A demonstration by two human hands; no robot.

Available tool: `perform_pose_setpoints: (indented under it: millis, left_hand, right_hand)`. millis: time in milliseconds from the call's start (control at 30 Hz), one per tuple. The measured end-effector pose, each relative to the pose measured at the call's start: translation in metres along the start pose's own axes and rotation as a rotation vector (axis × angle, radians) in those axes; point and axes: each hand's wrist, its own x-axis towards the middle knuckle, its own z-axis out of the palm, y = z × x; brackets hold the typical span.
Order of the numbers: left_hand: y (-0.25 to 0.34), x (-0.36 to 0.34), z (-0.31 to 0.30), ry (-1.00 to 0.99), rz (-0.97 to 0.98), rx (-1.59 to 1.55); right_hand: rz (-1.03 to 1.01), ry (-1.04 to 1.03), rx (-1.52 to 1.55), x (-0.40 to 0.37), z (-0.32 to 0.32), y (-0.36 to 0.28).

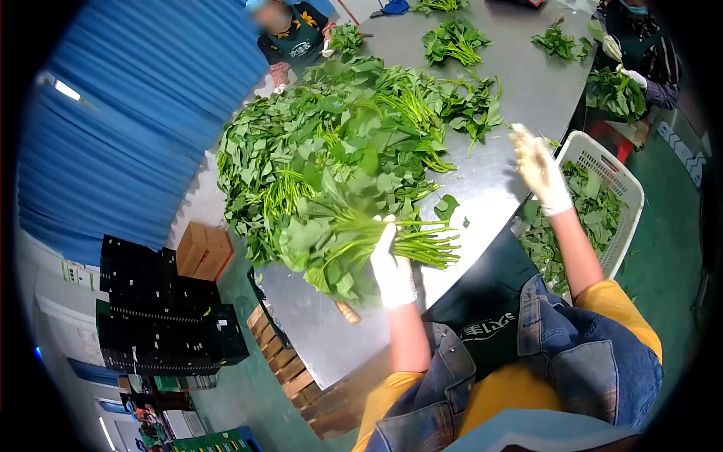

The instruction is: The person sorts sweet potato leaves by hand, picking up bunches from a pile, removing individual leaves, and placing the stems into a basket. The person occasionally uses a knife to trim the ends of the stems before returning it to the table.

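Observation:
My left hand [393, 273], in a white glove, is closed around a bunch of leafy greens [350, 233]. The leaves point left and the cut stems stick out to the right over the metal table. My right hand [541, 167], also gloved, is raised near the table's right edge with its fingers apart and nothing visible in it. Behind the held bunch spreads a large pile of leafy greens [301, 143]. A wooden handle [347, 312] lies on the table left of my left wrist; whatever it belongs to is hidden under leaves.
A white plastic basket [635, 218] holding loose leaves stands right of the metal table [316, 346]. Two co-workers [297, 41] [640, 53] handle greens across the table and at upper right. Small bunches [456, 41] lie at the far end. Black crates [158, 316] and a cardboard box [203, 251] stand left.

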Motion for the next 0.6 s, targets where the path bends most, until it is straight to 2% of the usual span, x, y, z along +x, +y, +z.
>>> perform_pose_setpoints:
  millis: [33, 100, 133, 167, 233, 267, 300, 367, 400, 433, 467, 500, 533, 567, 600]
  left_hand:
    - [0.003, -0.004, 0.002, -0.003, 0.001, -0.002]
    - [0.011, -0.013, 0.004, 0.029, 0.01, 0.012]
    - [0.02, -0.024, 0.018, 0.0, 0.258, 0.366]
    - [0.023, -0.025, 0.017, 0.003, 0.266, 0.367]
    - [0.026, -0.028, 0.013, 0.071, 0.191, 0.214]
    - [0.032, -0.029, 0.013, 0.078, 0.158, 0.195]
    - [0.033, -0.027, 0.007, 0.086, 0.159, 0.197]
    - [0.034, -0.021, -0.004, 0.13, -0.147, -0.373]
    - [0.042, -0.029, 0.006, 0.151, -0.011, -0.082]
    - [0.041, -0.026, 0.001, 0.15, -0.007, -0.083]
    - [0.037, -0.021, -0.006, 0.145, -0.082, -0.253]
    - [0.033, -0.019, -0.011, 0.138, -0.161, -0.423]
    - [0.033, -0.024, -0.003, 0.133, -0.063, -0.221]
    - [0.028, -0.022, -0.002, 0.131, -0.076, -0.225]
    - [0.021, -0.019, -0.003, 0.111, -0.042, -0.205]
  right_hand:
    - [-0.002, -0.121, -0.509, 0.01, -0.004, 0.014]
    - [0.42, -0.002, -0.621, 0.027, 0.042, 0.033]
    - [0.392, -0.077, -0.753, 0.042, 0.03, 0.059]
    - [0.364, -0.153, -0.883, 0.06, 0.016, 0.095]
    - [0.069, -0.18, -1.545, 0.081, 0.011, 0.142]
    - [0.155, -0.246, -1.709, 0.091, 0.012, 0.152]
    - [0.142, -0.281, -1.815, 0.091, 0.024, 0.152]
    - [0.208, -0.3, -1.868, 0.103, 0.02, 0.161]
    - [0.128, -0.244, -1.793, 0.101, 0.02, 0.155]
    - [0.049, -0.189, -1.717, 0.096, 0.026, 0.14]
    - [-0.004, -0.221, -1.565, 0.09, 0.029, 0.119]
    - [0.116, -0.256, -1.405, 0.083, 0.035, 0.097]
    - [-0.134, -0.381, -1.345, 0.073, 0.042, 0.076]
    - [-0.378, -0.5, -1.271, 0.064, 0.048, 0.056]
    - [-0.019, -0.355, -1.03, 0.059, 0.053, 0.041]
